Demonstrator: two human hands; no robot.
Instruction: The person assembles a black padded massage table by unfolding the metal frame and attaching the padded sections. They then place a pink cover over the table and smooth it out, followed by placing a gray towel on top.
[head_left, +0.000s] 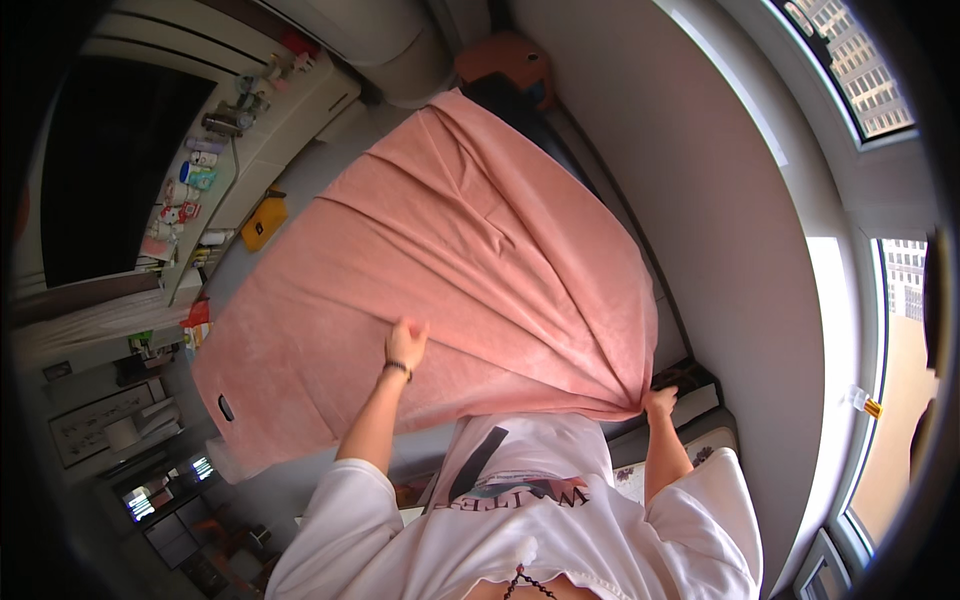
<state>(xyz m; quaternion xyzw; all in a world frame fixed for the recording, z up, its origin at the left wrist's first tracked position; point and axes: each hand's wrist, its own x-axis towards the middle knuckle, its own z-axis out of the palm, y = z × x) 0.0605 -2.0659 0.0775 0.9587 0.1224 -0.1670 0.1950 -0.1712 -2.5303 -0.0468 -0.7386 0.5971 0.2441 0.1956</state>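
Note:
A large pink plush blanket (375, 277) spreads out before me over a piece of furniture that it mostly hides. My right hand (661, 403) grips the blanket's near right edge, where the cloth bunches and long creases fan out from it. Over the near middle of the cloth is my left hand (407, 343), a dark beaded bracelet on its wrist. Its fingers are partly curled and blurred; whether they pinch the fabric is unclear. A small black oval item or opening (225, 407) shows near the blanket's left end.
A pale wall (750, 247) with windows runs along the right. To the left, a TV cabinet (266, 150) bears bottles and small items below a dark television (120, 165). A yellow bag (264, 223) lies beside it. An orange-brown piece of furniture (502, 64) stands beyond the blanket.

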